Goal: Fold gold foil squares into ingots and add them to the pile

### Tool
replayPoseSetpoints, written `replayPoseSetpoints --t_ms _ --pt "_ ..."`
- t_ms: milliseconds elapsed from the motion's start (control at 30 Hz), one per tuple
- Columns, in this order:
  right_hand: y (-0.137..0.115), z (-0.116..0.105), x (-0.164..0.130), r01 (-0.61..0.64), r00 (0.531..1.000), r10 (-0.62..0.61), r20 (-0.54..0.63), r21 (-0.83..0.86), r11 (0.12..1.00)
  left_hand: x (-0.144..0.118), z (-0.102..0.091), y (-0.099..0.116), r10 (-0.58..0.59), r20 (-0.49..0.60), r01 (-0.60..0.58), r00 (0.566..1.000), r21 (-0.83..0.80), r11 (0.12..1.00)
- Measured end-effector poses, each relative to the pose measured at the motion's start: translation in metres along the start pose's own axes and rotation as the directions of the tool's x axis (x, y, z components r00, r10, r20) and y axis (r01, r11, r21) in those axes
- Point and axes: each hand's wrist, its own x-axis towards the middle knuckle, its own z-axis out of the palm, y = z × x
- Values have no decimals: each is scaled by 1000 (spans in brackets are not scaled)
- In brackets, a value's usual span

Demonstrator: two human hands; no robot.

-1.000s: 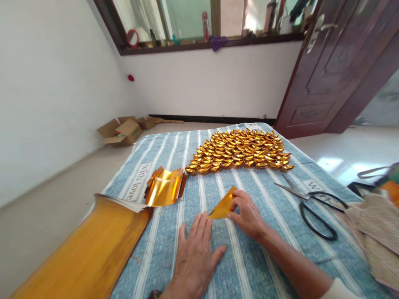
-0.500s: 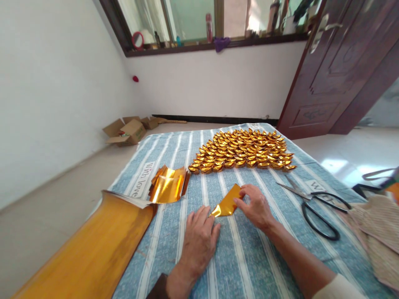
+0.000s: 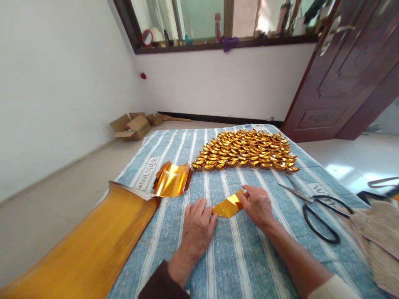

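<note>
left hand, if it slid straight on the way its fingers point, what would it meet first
The left hand already touches the folded gold paper at its fingertips. Past that, probably the rows of folded gold ingots, though depth is unclear.

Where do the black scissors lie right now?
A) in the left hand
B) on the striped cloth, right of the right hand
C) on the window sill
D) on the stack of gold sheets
B: the black scissors lie on the striped cloth, to the right of the right hand, apart from it.

Head-worn view, forward and down
</note>
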Motion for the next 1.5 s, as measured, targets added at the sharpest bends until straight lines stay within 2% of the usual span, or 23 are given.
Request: replayPoseSetpoints --t_ms 100,200,267,333,400,467,567,633,733,933,1033,1233,1400,1500 --pt "-9 -14 -3 -28 998 37 55 -153 988 2 0 1 -15 8 15 1000 12 1000" --pt "-17 -29 -4 15 982 40 184 -285 959 4 -1 1 -39 -5 39 999 20 999" --pt "-19 -36 -4 49 961 47 271 -337 940 5 -3 2 -65 -26 65 998 25 998" --pt "-18 -40 -3 98 957 4 289 -338 936 7 -6 4 -97 -40 99 994 34 995" --pt "-14 -39 -2 178 967 -117 227 -268 947 9 -9 6 -143 -32 145 989 57 988" --pt "-13 -35 -4 299 949 -283 143 -109 948 10 -11 8 -185 -23 186 983 97 978" --pt "-19 -24 -10 463 871 -483 88 183 867 9 -7 9 -186 -29 188 982 99 977" --pt "-27 -18 -15 511 825 -548 134 235 827 7 -3 8 -166 -33 167 986 44 985" --pt "-38 -14 -21 517 797 -564 217 237 822 5 2 7 -146 -28 144 989 -60 988" --pt "-41 -14 -24 519 799 -531 284 123 846 5 3 9 -95 17 96 995 -262 960" --pt "-39 -15 -24 525 800 -530 281 101 845 6 4 10 -37 46 50 998 -334 941" --pt "-38 -20 -18 511 803 -550 229 211 833 2 10 9 -2 35 19 999 -481 877" --pt "-40 -18 -15 580 735 -627 257 241 778 0 14 6 4 -9 -8 1000 -476 879" --pt "-37 -13 -15 574 764 -591 259 145 806 -1 12 7 4 -55 -26 998 -397 918"
